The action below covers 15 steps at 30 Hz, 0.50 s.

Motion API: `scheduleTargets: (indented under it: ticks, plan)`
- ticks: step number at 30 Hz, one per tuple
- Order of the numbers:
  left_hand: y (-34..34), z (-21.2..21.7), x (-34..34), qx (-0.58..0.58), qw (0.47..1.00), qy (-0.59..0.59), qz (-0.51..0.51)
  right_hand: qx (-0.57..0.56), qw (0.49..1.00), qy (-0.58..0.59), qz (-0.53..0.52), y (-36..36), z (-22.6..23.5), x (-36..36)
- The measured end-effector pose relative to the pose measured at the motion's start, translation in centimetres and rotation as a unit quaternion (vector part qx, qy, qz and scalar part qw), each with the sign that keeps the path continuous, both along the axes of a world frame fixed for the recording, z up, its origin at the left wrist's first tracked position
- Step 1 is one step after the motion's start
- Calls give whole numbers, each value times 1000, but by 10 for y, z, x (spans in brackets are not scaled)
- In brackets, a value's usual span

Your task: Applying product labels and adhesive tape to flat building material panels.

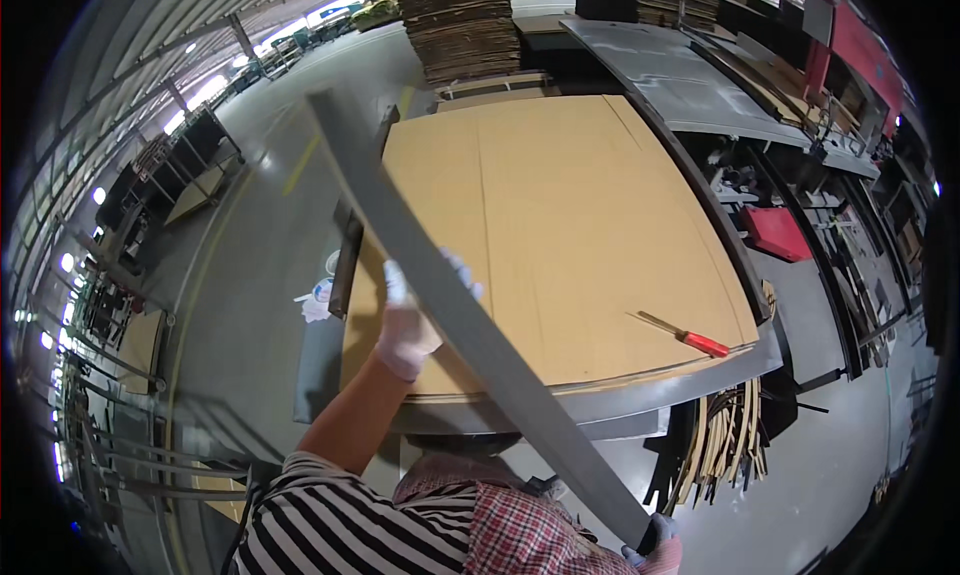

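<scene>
A long, flat grey strip (pixel 480 345), perhaps metal or board, slants across the view from upper left to lower right, raised above a stack of tan cardboard sheets (pixel 570 225). My left hand (pixel 408 333), in a pale glove, grips it from below near the middle, with fingertips showing past its far edge. At the lower right end, my right hand (pixel 662 549), also gloved, holds the strip; most of its fingers are hidden. A screwdriver-like tool with a red handle (pixel 705 344) and a thin shaft lies on the cardboard near its front right corner.
A grey table edge (pixel 620 400) runs along the cardboard's front. Dark rails (pixel 700 190) flank the stack. A bundle of thin strips (pixel 722 440) hangs at the lower right. Tall cardboard stacks (pixel 460 35) stand behind, and a grey table (pixel 680 75) lies to the far right.
</scene>
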<state>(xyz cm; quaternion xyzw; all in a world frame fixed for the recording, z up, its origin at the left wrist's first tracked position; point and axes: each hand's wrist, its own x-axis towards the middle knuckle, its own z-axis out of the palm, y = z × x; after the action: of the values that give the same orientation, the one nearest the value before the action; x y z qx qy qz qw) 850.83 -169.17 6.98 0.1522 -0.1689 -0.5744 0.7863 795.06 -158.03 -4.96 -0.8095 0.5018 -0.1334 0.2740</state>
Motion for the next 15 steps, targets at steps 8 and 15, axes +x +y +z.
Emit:
scheduleTargets:
  ticks: [8,15]
  plan:
    - [171,-106,258,-32,997,2,64,1,995,-14,94,62,-25,232]
    - [197,-150,407,94,990,71,81,20,998,-2,60,155,-15,379]
